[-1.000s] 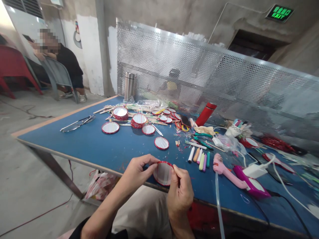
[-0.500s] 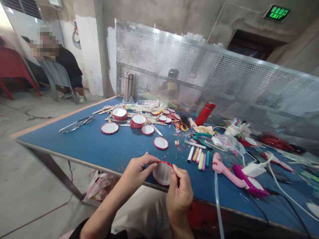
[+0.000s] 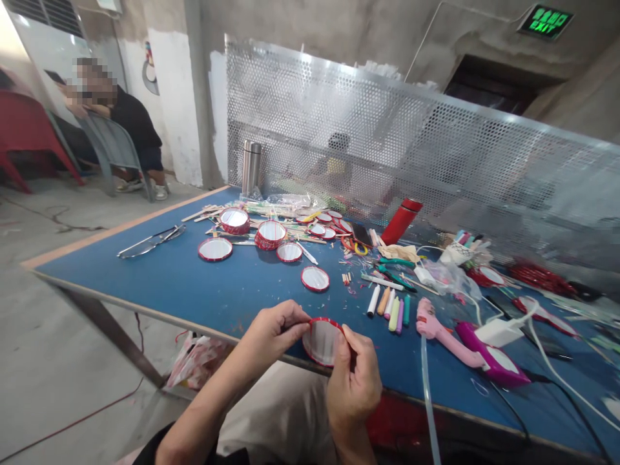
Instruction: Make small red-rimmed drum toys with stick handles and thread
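Observation:
Between my two hands is a round mirror (image 3: pixel 321 343) with a red rim, held tilted at the table's front edge. My left hand (image 3: pixel 279 328) pinches its upper left rim between thumb and fingers. On the right side, my right hand (image 3: pixel 353 374) grips the rim with thumb and bent fingers. Just beyond lies another red-rimmed round mirror (image 3: pixel 315 279), flat on the blue table (image 3: pixel 169 290). Farther back are a single mirror (image 3: pixel 215 248), a smaller one (image 3: pixel 289 252) and two stacks, one a mirror stack (image 3: pixel 271 234) wrapped in red.
Several markers (image 3: pixel 387 309) lie right of centre. A pink hot glue gun (image 3: pixel 448 339) with a clear glue stick sits at the right, among cables. Behind stand a red bottle (image 3: pixel 401 221) and a steel flask (image 3: pixel 251 168). Tongs (image 3: pixel 151 241) lie at left. A person (image 3: pixel 130 123) sits beyond.
The view has shifted slightly, so the table's contents appear a little displaced. Both hands keep their hold on the mirror, with hardly any change in grip.

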A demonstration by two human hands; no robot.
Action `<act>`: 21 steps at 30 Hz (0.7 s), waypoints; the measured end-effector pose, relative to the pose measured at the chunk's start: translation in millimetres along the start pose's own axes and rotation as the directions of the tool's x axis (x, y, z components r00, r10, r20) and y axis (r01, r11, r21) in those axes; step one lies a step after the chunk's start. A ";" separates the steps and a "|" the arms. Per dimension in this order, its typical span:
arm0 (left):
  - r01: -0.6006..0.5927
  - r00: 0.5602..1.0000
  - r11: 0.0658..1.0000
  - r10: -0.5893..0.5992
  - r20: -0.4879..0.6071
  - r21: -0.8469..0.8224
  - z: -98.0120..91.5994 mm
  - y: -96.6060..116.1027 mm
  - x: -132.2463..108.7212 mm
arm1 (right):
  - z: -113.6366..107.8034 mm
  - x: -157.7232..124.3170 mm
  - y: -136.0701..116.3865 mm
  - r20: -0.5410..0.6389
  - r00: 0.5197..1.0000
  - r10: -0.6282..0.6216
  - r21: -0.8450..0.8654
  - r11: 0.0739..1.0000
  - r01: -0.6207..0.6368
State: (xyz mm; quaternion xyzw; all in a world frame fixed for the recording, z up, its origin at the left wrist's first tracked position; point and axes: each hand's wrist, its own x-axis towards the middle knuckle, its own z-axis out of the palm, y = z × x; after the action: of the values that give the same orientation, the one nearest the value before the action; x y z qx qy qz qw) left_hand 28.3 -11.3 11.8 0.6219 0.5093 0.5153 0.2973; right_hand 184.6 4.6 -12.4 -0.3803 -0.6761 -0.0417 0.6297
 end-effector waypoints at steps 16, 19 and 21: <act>-0.172 0.982 0.980 0.178 -0.059 0.098 1.2 0.5 -2.6 | -3.0 0.9 2.5 0.082 0.995 -0.056 0.054 0.997 0.051; -0.181 0.979 0.978 0.189 -0.072 0.103 1.5 -2.7 -3.0 | -2.7 2.3 2.1 0.086 0.994 -0.061 0.049 0.997 0.057; -0.174 0.980 0.978 0.183 -0.074 0.113 1.2 -3.2 -2.8 | -3.2 2.8 2.2 0.097 0.994 -0.052 0.049 0.998 0.048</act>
State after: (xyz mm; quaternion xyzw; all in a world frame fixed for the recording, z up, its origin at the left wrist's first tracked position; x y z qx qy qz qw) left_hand 28.6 -12.8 7.6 0.6578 0.4901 0.5379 0.1944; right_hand 188.7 5.7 -10.2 -0.3501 -0.7165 -0.0230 0.6030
